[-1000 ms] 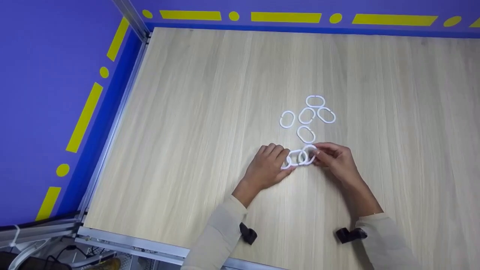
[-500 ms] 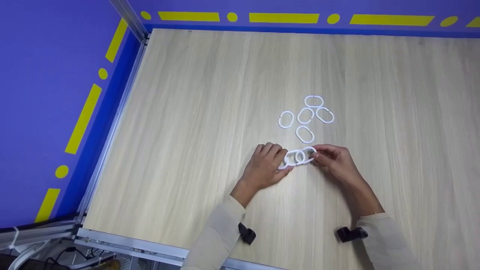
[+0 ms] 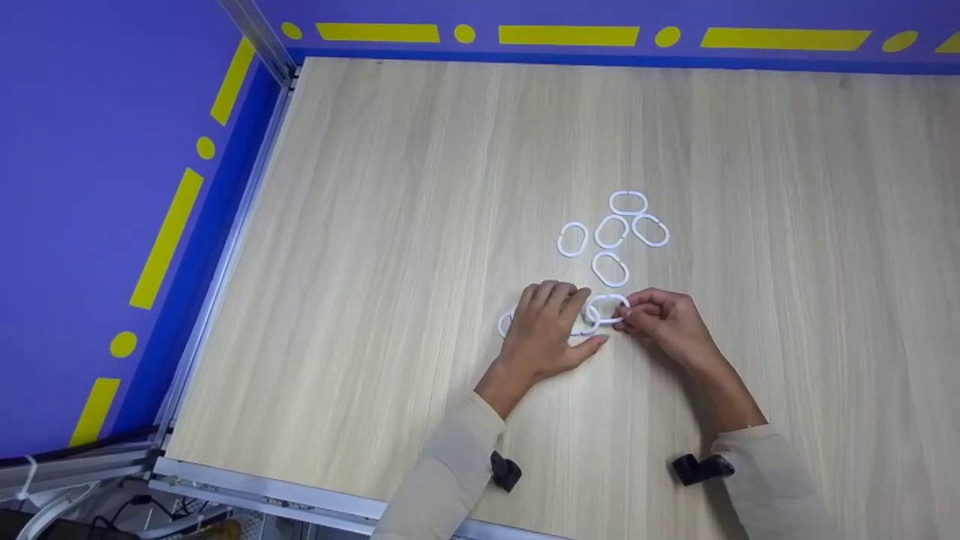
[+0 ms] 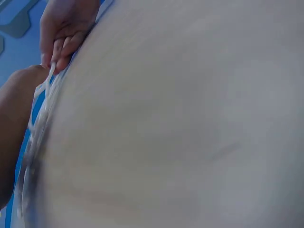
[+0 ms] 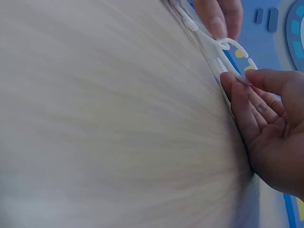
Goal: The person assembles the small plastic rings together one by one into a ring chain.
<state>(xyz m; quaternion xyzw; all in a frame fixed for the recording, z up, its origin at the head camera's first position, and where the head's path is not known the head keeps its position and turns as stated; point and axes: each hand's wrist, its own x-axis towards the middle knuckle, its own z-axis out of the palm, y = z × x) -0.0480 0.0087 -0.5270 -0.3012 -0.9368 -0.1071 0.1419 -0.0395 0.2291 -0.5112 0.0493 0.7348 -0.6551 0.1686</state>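
Observation:
My right hand (image 3: 667, 322) pinches a white oval plastic chain link (image 3: 609, 297) between thumb and fingers, and a small gap shows in that link in the right wrist view. It is hooked through another white link at the end of a short chain (image 3: 504, 324) lying on the table. Over the chain's middle lies my left hand (image 3: 544, 330), hiding part of it. Its thumb and fingers are spread apart around the joint. In the right wrist view, left fingertips (image 5: 219, 26) come close to the joined links; whether they touch is unclear.
Several loose white links lie beyond the hands, among them a nearer one (image 3: 610, 286), a left one (image 3: 559, 240) and a far one (image 3: 628, 214). The wooden table (image 3: 390, 262) is bordered by blue panels (image 3: 90, 187) with yellow marks at the left and back.
My left hand has let go of the chain's left part and shifted right over it, uncovering a link on its left. The right hand keeps its pinch, its link turned more level.

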